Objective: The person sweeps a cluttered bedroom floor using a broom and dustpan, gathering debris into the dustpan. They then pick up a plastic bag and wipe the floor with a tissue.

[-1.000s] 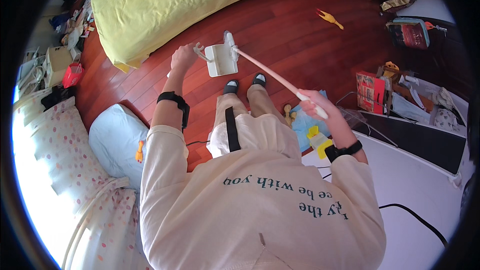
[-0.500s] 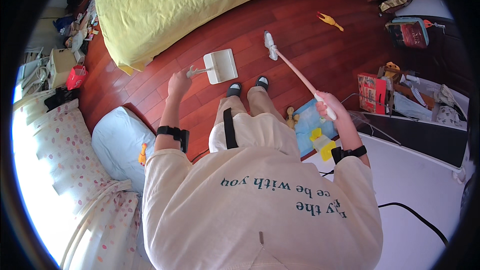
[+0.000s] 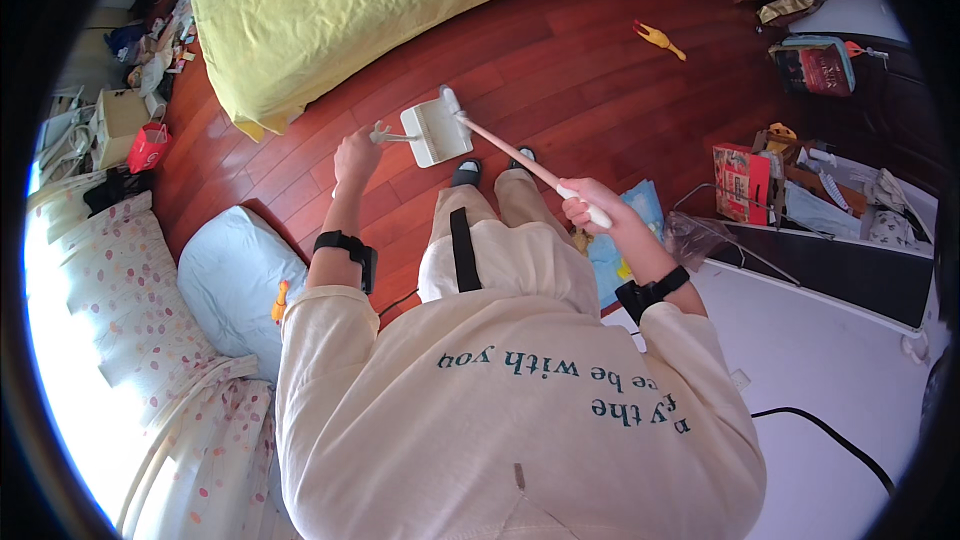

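Observation:
My left hand [image 3: 357,154] is closed round the handle of a white dustpan [image 3: 437,134], whose pan rests on the floor in front of my feet. Pink-handled and white-headed, a small broom [image 3: 513,153] is gripped near the handle's end by my right hand [image 3: 592,202]. The broom head [image 3: 450,100] sits at the far right edge of the dustpan, against or just over its rim; I cannot tell which. Whatever lies in the pan is too small to make out.
Beyond the dustpan stands a bed with a yellow cover [image 3: 330,30]. A yellow rubber chicken [image 3: 660,40] lies on the red wooden floor [image 3: 560,70]. A blue cushion [image 3: 240,280] is at the left, a red box [image 3: 742,185] at the right, and light-blue plastic [image 3: 640,205] beside my legs.
My right hand has moved left, swinging the broom head leftward from the open floor to the dustpan's edge. The dustpan and my left hand have hardly shifted.

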The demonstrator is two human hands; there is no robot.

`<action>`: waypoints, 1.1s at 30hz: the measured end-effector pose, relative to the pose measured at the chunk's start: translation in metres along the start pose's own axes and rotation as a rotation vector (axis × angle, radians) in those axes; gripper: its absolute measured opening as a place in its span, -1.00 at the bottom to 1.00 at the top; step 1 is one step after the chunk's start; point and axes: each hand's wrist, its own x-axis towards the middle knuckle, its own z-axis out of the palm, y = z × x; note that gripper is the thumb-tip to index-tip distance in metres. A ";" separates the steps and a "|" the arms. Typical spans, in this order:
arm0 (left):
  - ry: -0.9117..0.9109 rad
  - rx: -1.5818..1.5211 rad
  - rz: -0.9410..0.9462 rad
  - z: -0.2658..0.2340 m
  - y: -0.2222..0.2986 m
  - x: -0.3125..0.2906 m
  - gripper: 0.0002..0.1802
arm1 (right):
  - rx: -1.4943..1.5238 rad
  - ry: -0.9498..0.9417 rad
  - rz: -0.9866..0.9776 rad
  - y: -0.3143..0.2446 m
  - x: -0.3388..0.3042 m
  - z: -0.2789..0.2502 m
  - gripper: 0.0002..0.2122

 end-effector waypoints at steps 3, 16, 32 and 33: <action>0.018 -0.011 0.006 0.004 -0.008 -0.003 -0.68 | 0.081 -0.052 0.027 0.006 -0.025 -0.008 -0.87; 0.064 -0.305 0.041 0.029 0.013 -0.020 -0.69 | 0.514 -0.124 -0.030 0.090 -0.136 -0.158 -0.59; 0.133 -0.552 0.092 0.051 0.283 0.023 -0.73 | 1.126 -0.584 -0.491 0.112 -0.188 -0.274 -0.61; 0.127 -0.526 0.109 0.051 0.302 0.032 -0.72 | 1.153 -0.629 -0.513 0.100 -0.189 -0.281 -0.61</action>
